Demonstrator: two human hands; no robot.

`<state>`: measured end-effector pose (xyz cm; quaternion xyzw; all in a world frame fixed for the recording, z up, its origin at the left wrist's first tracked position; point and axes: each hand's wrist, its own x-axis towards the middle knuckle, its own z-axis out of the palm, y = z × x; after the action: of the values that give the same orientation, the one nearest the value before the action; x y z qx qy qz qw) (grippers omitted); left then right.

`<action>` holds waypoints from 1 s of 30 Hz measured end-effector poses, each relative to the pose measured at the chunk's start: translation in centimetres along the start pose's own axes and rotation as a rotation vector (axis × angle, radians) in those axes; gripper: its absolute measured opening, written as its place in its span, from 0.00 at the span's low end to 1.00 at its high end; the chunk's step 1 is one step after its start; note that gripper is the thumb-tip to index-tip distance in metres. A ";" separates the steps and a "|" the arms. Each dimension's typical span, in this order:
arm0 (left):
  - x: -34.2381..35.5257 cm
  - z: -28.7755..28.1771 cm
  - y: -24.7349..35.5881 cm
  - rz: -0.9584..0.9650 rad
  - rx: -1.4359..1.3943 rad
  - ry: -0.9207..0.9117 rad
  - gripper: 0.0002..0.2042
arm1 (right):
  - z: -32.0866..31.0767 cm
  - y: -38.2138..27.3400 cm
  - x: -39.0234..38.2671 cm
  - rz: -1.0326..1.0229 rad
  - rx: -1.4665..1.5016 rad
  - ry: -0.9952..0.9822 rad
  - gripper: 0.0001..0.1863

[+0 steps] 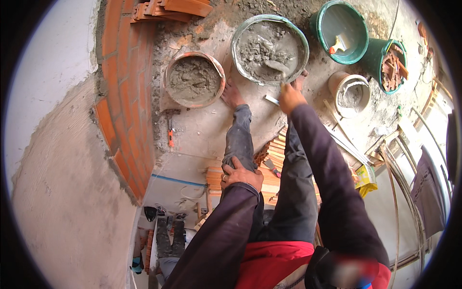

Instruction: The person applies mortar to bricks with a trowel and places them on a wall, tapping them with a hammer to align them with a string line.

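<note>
My right hand (291, 99) is closed around the handle of a trowel. The mortar-coated trowel blade (275, 66) dips into wet grey mortar (257, 45) in a wide green tub (234, 54), near its closer rim. My left hand (242, 177) lies on my left knee, fingers apart and holding nothing. Left of the tub stands an orange bucket (221, 76) filled with thicker grey mortar. My bare feet are on the floor close to these two containers.
To the right stand a green water basin (362, 29) with a brush, a green bucket (371, 58) of brick shards and a pale bucket (335, 83). An orange-handled hammer (171, 132) lies by the brick wall (126, 72). Stacked bricks (274, 149) lie behind my legs; bent strips (409, 192) are at right.
</note>
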<state>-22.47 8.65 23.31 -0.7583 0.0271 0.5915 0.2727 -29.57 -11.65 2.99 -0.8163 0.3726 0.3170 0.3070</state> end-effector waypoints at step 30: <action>0.5 -0.2 0.4 0.085 -0.012 0.072 0.42 | -1.2 -2.4 7.9 0.078 0.035 -0.234 0.19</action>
<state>-22.35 8.34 22.75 -0.7788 0.0654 0.5752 0.2416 -23.19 -14.49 -1.50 -0.7531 0.3712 0.4155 0.3499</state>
